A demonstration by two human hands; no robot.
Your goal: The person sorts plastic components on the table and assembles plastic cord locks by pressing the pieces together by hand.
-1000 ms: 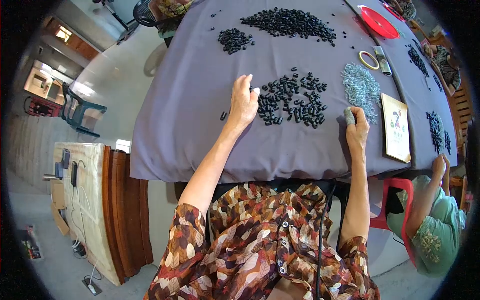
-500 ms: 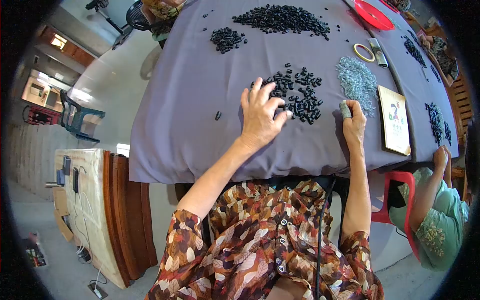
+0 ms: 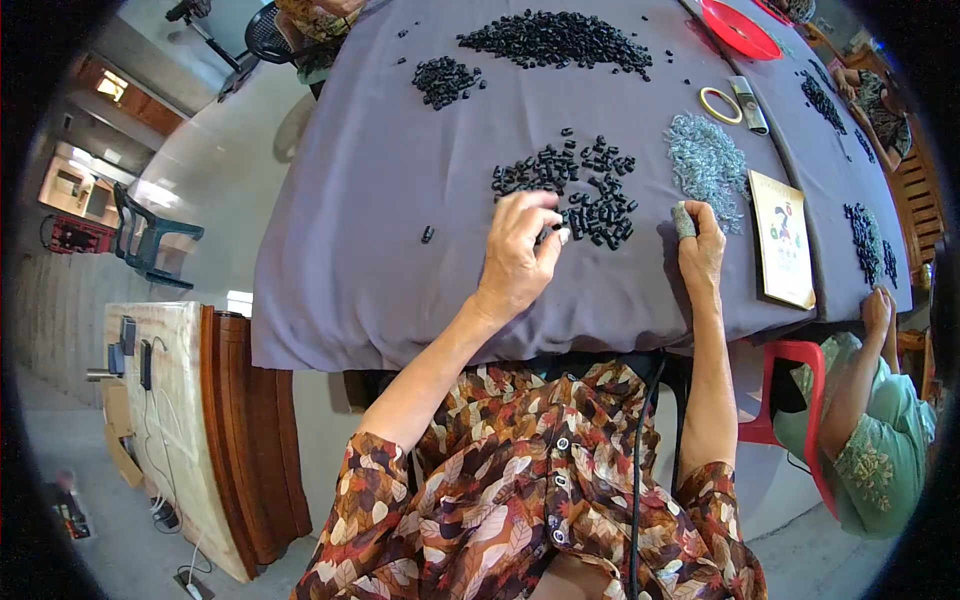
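Observation:
My left hand point(image 3: 515, 258) is at the near edge of a loose cluster of small black cylindrical pieces point(image 3: 605, 205). Its fingers are curled in toward the thumb, and a small black piece point(image 3: 542, 237) shows dark between them. My right hand point(image 3: 705, 250) is closed in a pinch just left of a booklet point(image 3: 784, 240), with a grey-green wrap point(image 3: 684, 220) around one digit. Whatever it pinches is hidden. Right beyond it lies a pile of small clear, bluish pieces point(image 3: 705, 155).
Farther back are a large black heap point(image 3: 555, 42) and a smaller one point(image 3: 443, 82). A tape roll point(image 3: 720, 105), a small packet point(image 3: 750, 105) and a red tray point(image 3: 740, 30) lie at right. A person in green point(image 3: 880, 440) sits on my right by a red chair point(image 3: 815, 400).
My left hand's spread fingers have curled in and drawn slightly back toward me at the cluster. My right hand stays closed in nearly the same place. The whole view has shifted slightly.

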